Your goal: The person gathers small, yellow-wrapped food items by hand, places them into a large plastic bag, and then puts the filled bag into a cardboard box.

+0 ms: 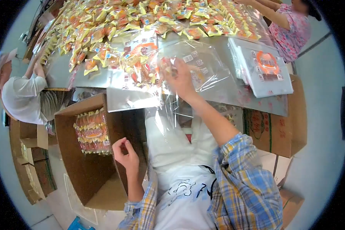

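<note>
Over the near edge of the table, my right hand point(180, 79) has its fingers bent and pinched on a clear printed plastic bag point(212, 71). The film spreads to the right of the hand. Left of it lie several small wrapped snack packets point(143, 71), on or under clear film; I cannot tell which. Lower down, my left hand point(126, 153) is raised beside the right wall of an open cardboard box point(80, 174). Its fingers are curled in, with nothing visible in them. A filled, printed pack of snacks point(91, 132) sits inside that box.
A large heap of wrapped packets point(142, 19) covers the table's far side. A stack of flat printed bags point(264, 69) lies at right. Another cardboard box point(264, 130) stands below it. One co-worker point(25, 92) is at the left, another point(289, 28) at the upper right.
</note>
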### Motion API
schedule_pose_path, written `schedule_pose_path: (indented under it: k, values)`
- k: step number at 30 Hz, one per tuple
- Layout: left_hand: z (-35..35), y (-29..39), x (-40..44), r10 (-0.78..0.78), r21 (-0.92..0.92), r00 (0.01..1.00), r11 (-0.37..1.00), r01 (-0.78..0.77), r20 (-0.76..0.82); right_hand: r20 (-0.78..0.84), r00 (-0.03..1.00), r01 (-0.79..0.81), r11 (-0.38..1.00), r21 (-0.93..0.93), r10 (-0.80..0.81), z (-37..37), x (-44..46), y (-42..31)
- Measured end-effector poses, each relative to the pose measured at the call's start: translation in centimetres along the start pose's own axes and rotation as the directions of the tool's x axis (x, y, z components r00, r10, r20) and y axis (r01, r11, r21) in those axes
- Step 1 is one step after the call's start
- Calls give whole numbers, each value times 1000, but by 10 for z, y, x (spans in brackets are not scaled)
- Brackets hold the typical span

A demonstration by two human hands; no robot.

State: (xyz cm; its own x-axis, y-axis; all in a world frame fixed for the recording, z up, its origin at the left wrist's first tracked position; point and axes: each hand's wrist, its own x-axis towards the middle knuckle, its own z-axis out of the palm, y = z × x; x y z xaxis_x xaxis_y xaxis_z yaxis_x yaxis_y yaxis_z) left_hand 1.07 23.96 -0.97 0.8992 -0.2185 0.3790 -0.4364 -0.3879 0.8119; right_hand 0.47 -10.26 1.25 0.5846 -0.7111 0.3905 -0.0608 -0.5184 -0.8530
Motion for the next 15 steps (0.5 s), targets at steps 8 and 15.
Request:
schedule_pose_path:
  k: [8, 15]
  values:
    - [50, 23, 89, -149, -401, 972, 891, 211, 180, 237, 970, -91, 980, 179, 47, 4, 13, -8]
    - [123, 41, 146, -167, -445, 927, 839, 312, 337, 204, 979, -73, 968, 239, 23, 20, 17, -4]
